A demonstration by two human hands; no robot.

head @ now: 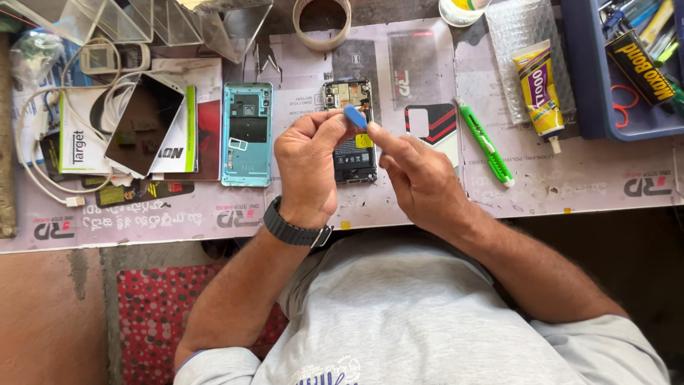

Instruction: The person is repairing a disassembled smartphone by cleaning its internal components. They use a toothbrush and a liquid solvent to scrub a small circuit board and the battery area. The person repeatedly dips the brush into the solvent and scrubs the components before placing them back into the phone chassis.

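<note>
Grey cloth of the person's shirt (pixel 427 321) fills the near edge, and both forearms rise from it over a worn work mat (pixel 570 185). The left hand (pixel 310 171), a dark watch (pixel 292 229) on its wrist, and the right hand (pixel 417 178) meet above the mat, and between their fingertips sits a small blue plastic pick (pixel 355 116). The left thumb and forefinger pinch the pick; the right fingers (pixel 388 142) close toward its lower edge, though whether they grip it or only touch it I cannot tell.

Just beyond and partly under the hands lies the opened phone (pixel 350 128), its circuit board and battery bare, flat on the mat. Its turquoise back cover (pixel 246 133) lies just beside it to the left, inner side up, well clear of the body. So, as I judge it, the opening is done: the cover is off and the inside exposed. The board and battery sit in place, so any work inside appears not yet carried out, nor the closing up.

Farther left rests a detached dark screen panel (pixel 142 125) on booklets. To the right lie a green cutter (pixel 486 142) and a yellow glue tube (pixel 539 87), the tube near a blue tray (pixel 591 107). A tape roll (pixel 323 25) sits at the far edge.
</note>
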